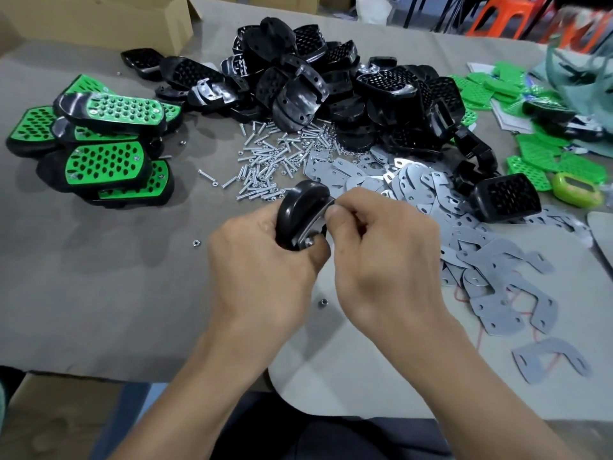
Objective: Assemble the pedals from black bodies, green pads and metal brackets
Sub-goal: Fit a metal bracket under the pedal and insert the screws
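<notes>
My left hand [262, 257] grips a black pedal body [300, 210] on its edge above the table, with a metal bracket [313, 227] lying against its back. A screw end or nut shows at the bracket's lower hole. My right hand [381, 254] pinches something small at the bracket's upper end; the fingers hide it. A big heap of black bodies [331, 84] lies behind. Green pads [530, 154] are piled at the right. Grey metal brackets [464, 227] spread out to the right of my hands. Finished green-and-black pedals [106, 137] are stacked at the left.
Loose screws and nuts [265, 161] are scattered just beyond my hands. Single nuts [321, 302] lie on the grey table cover [99, 277]. A cardboard box [99, 18] stands at the back left. A green round object [577, 189] sits at the right, and orange stools [504, 14] behind.
</notes>
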### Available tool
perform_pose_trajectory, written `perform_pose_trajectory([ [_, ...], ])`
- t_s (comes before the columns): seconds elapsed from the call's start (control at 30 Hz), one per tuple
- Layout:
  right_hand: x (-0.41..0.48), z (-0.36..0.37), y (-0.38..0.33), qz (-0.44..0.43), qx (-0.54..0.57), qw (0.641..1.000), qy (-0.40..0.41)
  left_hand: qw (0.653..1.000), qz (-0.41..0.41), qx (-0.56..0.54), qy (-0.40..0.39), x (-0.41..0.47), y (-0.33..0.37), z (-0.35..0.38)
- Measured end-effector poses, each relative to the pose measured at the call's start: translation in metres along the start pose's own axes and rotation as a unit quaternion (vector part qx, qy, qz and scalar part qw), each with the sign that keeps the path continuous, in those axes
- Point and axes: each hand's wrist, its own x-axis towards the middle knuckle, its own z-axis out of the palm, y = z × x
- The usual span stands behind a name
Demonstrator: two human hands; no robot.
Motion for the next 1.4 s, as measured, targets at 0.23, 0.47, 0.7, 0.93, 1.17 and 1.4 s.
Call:
perform_pose_trajectory([
  [0.23, 0.002, 0.0, 0.005, 0.069, 0.094, 0.993, 0.014, 0.995, 0.051, 0.08, 0.044, -0.007, -0.001, 0.0],
  [0.47, 0.001, 0.004, 0.008, 0.142, 0.203, 0.969, -0.023, 0.988, 0.099, 0.105, 0.05, -0.011, 0.007, -0.003],
  [0.7, -0.004, -0.004, 0.008, 0.028, 0.132, 0.991, 0.005, 0.985, 0.129, 0.102, 0.05, -0.011, 0.013, -0.006],
  [0.93, 0.016, 0.012, 0.017, 0.187, 0.303, 0.929, -0.104, 0.991, 0.063, 0.115, 0.03, 0.002, -0.003, -0.003],
  [1.17, 0.016, 0.026, 0.016, 0.241, 0.435, 0.865, -0.073, 0.987, 0.089, 0.129, 0.036, 0.006, -0.003, 0.0],
  [1.4, 0.014, 0.027, 0.015, 0.124, 0.222, 0.966, -0.041, 0.981, 0.097, 0.163, 0.044, 0.011, -0.003, 0.0],
])
